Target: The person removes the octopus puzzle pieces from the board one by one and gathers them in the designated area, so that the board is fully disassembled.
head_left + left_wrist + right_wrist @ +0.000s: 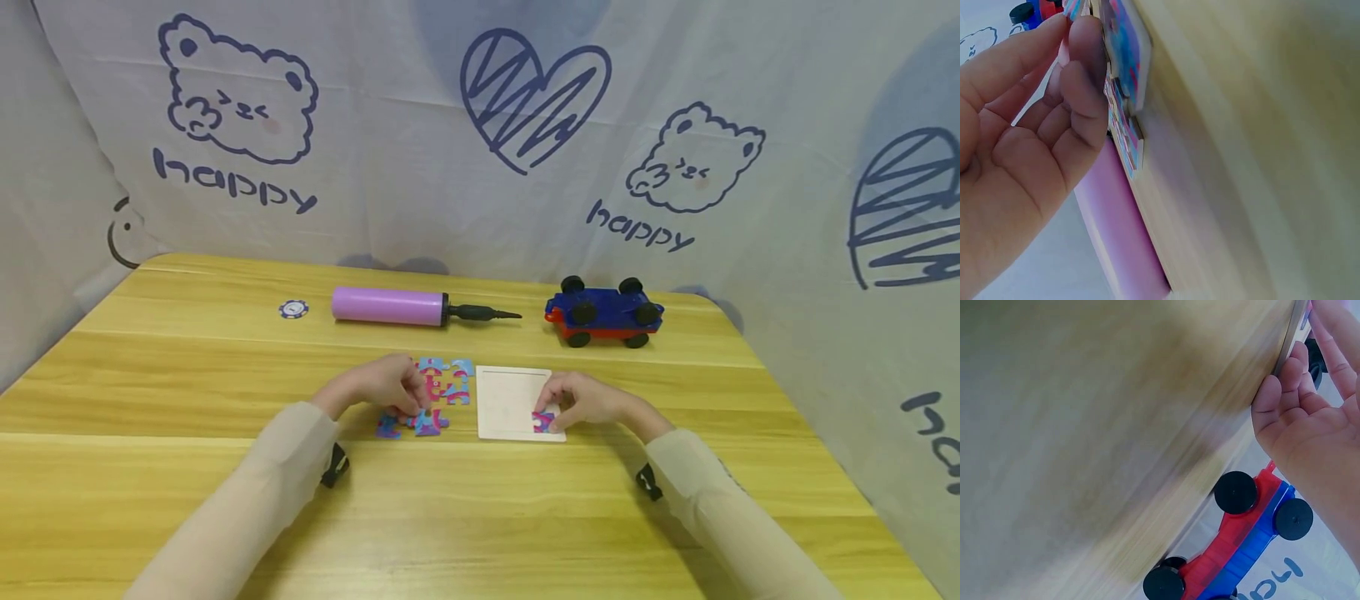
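My left hand [392,385] is over a group of jigsaw puzzle pieces [457,367] in blue, pink and purple. In the left wrist view, its thumb and forefinger pinch a small blue-and-pink puzzle piece [1072,9], mostly hidden. Another loose piece [388,427] lies by that hand. To the right is a pale square puzzle tray [510,404]. My right hand [588,398] holds a purple-and-pink puzzle piece [543,423] between thumb and forefinger, at the tray's lower right corner. The right wrist view shows the other fingers curled against the tray edge, with the piece barely visible.
Behind the puzzle lies a purple hand pump [390,306] with a black nozzle, pointing right. A blue-and-white token [293,309] is left of it. A red-and-blue toy vehicle [607,315] stands at the back right. A printed cloth [420,192] hangs behind the wooden table [420,525].
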